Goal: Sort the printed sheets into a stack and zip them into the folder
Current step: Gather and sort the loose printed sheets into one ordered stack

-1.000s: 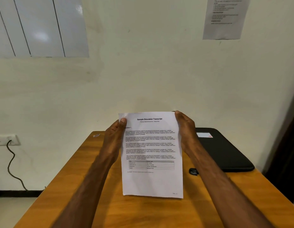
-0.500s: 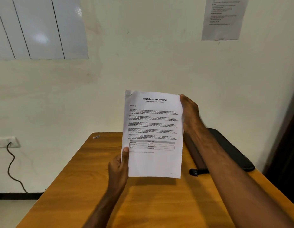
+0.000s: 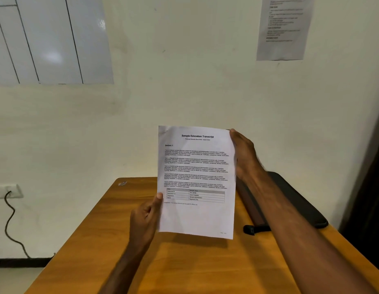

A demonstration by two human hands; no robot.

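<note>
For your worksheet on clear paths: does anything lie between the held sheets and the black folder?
Only the right forearm crosses over the folder; otherwise nothing visible blocks the sheets.

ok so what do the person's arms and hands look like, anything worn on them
Both forearms are bare as far as the view shows: no sleeves, watch or bracelet. The left hand and right hand wear no gloves, and no rings show on the visible fingers.

— What's carrying things here?
— A wooden table (image 3: 184,268).
— And on it?
— A black folder (image 3: 299,200) at about two o'clock, flat along the right edge, partly hidden.
</note>
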